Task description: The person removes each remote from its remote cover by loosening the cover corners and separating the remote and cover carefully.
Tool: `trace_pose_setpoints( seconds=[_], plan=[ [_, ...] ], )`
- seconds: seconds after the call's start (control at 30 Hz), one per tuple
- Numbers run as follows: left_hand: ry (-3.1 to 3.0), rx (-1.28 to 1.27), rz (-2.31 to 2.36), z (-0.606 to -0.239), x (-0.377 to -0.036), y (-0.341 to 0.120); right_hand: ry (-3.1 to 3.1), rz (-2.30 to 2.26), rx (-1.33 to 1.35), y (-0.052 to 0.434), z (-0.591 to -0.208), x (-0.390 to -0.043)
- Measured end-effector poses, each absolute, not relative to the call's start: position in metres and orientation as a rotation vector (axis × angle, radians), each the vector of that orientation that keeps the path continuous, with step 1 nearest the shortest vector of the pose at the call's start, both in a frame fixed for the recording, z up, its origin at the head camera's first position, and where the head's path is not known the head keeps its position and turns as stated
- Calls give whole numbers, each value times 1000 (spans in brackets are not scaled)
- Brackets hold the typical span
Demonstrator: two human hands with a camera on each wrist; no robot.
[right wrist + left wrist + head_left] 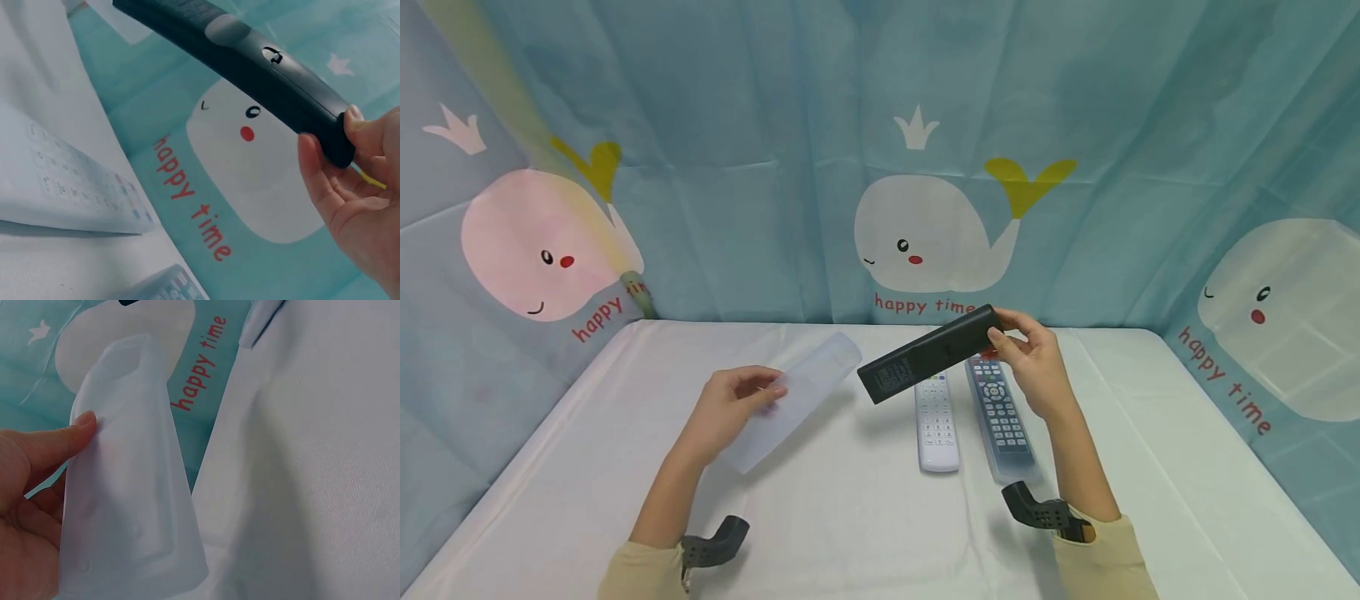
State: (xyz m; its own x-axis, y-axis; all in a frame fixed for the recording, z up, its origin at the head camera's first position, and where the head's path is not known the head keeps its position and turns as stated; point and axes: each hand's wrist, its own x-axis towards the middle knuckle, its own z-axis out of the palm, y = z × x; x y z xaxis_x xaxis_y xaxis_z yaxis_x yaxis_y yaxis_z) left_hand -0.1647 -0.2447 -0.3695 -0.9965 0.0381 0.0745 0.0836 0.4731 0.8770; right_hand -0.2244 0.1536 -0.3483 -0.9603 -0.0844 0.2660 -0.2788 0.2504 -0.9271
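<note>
L hand [730, 408] grip pinches clear sleeve [801, 392]; R hand [1033, 367] clamps black remote [928, 354] end.

Between the left hand [730, 408] with its translucent silicone sleeve [797, 396] and the white remote [937, 421] lay an open strip of white tablecloth [850, 500]. The white remote and the sleeved dark remote [1000, 417] lay side by side, blocking the cloth under the raised black remote [932, 354]. The whale-print curtain [880, 125] closed off the back and both sides.
</note>
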Motion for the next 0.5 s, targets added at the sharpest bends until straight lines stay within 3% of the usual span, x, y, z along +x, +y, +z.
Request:
trace_pose_setpoints(
  seconds=[0.5],
  plan=[
    [-2640,-103,-1620,-368,-163,-248,-2291,1966,438,146,-351,-226]
  ],
)
